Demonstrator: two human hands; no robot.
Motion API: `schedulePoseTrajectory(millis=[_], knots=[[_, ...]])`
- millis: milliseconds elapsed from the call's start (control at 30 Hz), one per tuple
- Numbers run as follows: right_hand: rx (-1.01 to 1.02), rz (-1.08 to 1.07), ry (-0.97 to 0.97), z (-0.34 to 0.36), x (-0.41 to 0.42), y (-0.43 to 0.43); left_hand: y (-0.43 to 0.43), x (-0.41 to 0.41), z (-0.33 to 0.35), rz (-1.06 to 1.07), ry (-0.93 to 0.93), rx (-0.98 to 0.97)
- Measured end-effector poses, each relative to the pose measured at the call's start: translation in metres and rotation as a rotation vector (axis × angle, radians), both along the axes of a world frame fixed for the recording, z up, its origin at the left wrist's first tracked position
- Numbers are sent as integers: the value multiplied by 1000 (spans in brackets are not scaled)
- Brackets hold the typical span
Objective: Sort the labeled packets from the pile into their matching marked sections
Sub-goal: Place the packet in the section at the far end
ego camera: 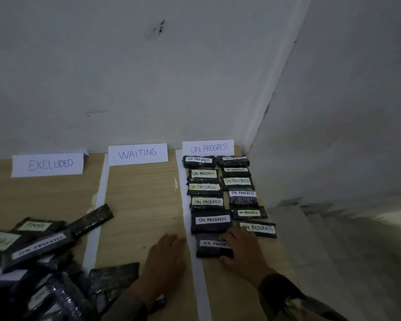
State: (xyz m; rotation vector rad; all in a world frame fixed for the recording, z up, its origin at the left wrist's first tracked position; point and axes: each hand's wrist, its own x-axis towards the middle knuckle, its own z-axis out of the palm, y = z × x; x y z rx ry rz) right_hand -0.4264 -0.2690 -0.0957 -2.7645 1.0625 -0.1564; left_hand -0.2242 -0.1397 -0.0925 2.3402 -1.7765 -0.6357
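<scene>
1. Black packets in the pile [33,262] are running off the left edge, labels mostly blurred; the right hand [243,250] is hiding one label's end.
2. That packet [208,247] is lying flat, long axis left-to-right, nearest in the ON PROGRESS section [222,286].
3. Right-hand fingers [227,238] are gripping its right end; the left hand [166,258] is resting flat, fingers loose, on the counter [144,193].
4. White tape [198,274] is running under its left edge.
</scene>
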Motion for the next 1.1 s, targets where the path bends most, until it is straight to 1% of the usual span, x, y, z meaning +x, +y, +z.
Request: schedulePoseTrajectory(millis=[133,200,333,467,567,700,767,833,933,1033,1100], knots=[[4,-50,-3,-2,2,8,2,-2,-3,-3,-1,-14],[7,-69,-23,-1,5,15,4,1,-3,10,10,-55],[39,-57,-77,5,23,33,15,16,5,41,12,-81],[109,5,-169,10,52,53,34,37,17,93,-31,-83],[144,61,-181,17,82,71,54,57,32,141,-11,-64],[192,140,-214,29,132,100,91,90,45,201,-65,-189],[231,179,-218,34,156,117,109,105,54,249,-72,-194],[281,202,-207,39,178,134,127,119,60,300,-40,-152],[301,252,-144,44,211,154,152,144,62,346,-67,-203],[327,275,-53,47,243,169,172,165,67,384,-107,-209],[310,276,-5,50,263,177,181,179,71,421,-126,-204]])
